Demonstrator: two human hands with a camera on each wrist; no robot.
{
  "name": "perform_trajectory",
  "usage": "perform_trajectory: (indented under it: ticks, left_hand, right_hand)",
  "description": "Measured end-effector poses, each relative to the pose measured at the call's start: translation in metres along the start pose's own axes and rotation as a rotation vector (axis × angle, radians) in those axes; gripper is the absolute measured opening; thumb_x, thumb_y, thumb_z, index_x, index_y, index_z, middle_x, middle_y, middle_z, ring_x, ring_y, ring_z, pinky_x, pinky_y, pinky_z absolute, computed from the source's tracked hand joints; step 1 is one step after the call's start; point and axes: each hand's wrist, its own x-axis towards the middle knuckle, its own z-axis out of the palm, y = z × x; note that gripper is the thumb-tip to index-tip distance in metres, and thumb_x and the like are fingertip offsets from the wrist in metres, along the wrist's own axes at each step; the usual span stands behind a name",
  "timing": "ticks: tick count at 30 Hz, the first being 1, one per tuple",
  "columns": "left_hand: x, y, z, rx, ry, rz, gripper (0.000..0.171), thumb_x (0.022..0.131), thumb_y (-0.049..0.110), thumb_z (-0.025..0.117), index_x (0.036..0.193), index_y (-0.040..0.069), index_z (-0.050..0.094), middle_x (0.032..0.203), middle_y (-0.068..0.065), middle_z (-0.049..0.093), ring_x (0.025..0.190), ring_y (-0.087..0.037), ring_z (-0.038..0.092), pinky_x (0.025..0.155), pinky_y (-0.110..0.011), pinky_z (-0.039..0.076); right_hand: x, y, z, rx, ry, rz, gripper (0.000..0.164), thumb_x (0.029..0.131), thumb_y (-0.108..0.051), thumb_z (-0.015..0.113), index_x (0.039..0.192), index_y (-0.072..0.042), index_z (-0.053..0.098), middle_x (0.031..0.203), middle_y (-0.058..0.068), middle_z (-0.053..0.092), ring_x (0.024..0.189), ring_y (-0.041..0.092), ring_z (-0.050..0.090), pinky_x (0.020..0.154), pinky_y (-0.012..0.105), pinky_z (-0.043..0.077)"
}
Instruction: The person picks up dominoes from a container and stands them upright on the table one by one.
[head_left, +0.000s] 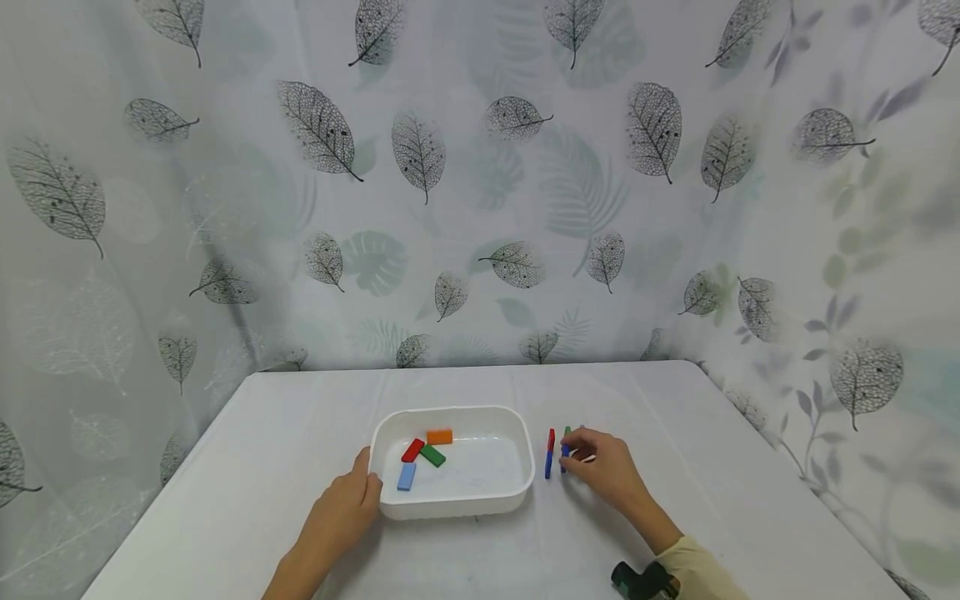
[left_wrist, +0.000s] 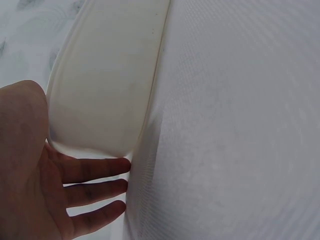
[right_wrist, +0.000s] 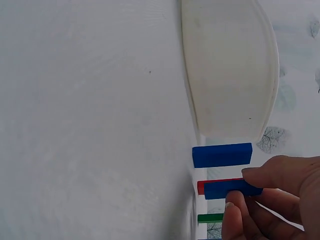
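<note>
A white plastic tray (head_left: pixel 491 505) stands on the table, with small orange (head_left: pixel 439 437), red (head_left: pixel 412 451), green (head_left: pixel 432 455) and light blue (head_left: pixel 407 477) blocks inside. At its left end my left hand (head_left: pixel 339 515) holds the rim with the thumb; in the left wrist view the other fingers stretch out by the tray's corner (left_wrist: pixel 100 115). Right of the tray, my right hand (head_left: pixel 606 473) pinches a dark blue block (right_wrist: pixel 232 189) between thumb and fingers. Close by stand another blue block (right_wrist: pixel 222 155), a red block (right_wrist: pixel 201 187) and a green block (right_wrist: pixel 210 218), partly hidden.
A white cloth (head_left: pixel 750 500) covers the table. Leaf-printed curtains (head_left: pixel 480 200) hang behind it and at both sides. A black strap or device (head_left: pixel 641 579) sits on the right wrist beside a pale yellow sleeve (head_left: pixel 701 571).
</note>
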Motion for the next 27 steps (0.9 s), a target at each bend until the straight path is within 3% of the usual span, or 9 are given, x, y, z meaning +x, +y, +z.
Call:
perform_trajectory:
  ticks: [12, 19, 27]
  left_hand:
    - [-0.0005, 0.0005, -0.0011, -0.006, -0.005, 0.003, 0.047, 0.107, 0.016, 0.044, 0.149, -0.004, 0.04, 0.131, -0.026, 0.066, 0.104, -0.034, 0.07, 0.087, -0.06, 0.055]
    - [-0.0006, 0.0019, -0.0029, -0.003, -0.014, 0.006, 0.049, 0.107, 0.017, 0.044, 0.15, -0.007, 0.038, 0.134, -0.028, 0.063, 0.113, -0.041, 0.067, 0.089, -0.061, 0.054]
    - [-0.001, 0.0037, -0.0048, -0.003, -0.014, 0.001, 0.049, 0.107, 0.017, 0.044, 0.15, -0.007, 0.039, 0.133, -0.027, 0.064, 0.106, -0.036, 0.069, 0.087, -0.06, 0.055]
  right_hand:
    - [-0.0008, -0.0017, 0.0003, 0.014, -0.038, 0.062, 0.024, 0.081, -0.001, 0.085, 0.103, -0.006, 0.075, 0.094, -0.001, 0.073, 0.08, 0.015, 0.067, 0.068, 0.029, 0.056]
    - [-0.0007, 0.0005, 0.0019, -0.005, -0.035, 0.063, 0.024, 0.082, -0.002, 0.085, 0.103, -0.007, 0.075, 0.093, -0.002, 0.073, 0.081, 0.015, 0.067, 0.068, 0.029, 0.057]
    - [-0.0001, -0.0013, 0.0006, -0.014, -0.045, 0.072, 0.026, 0.082, -0.002, 0.085, 0.105, -0.007, 0.075, 0.095, -0.001, 0.073, 0.082, 0.015, 0.066, 0.069, 0.03, 0.056]
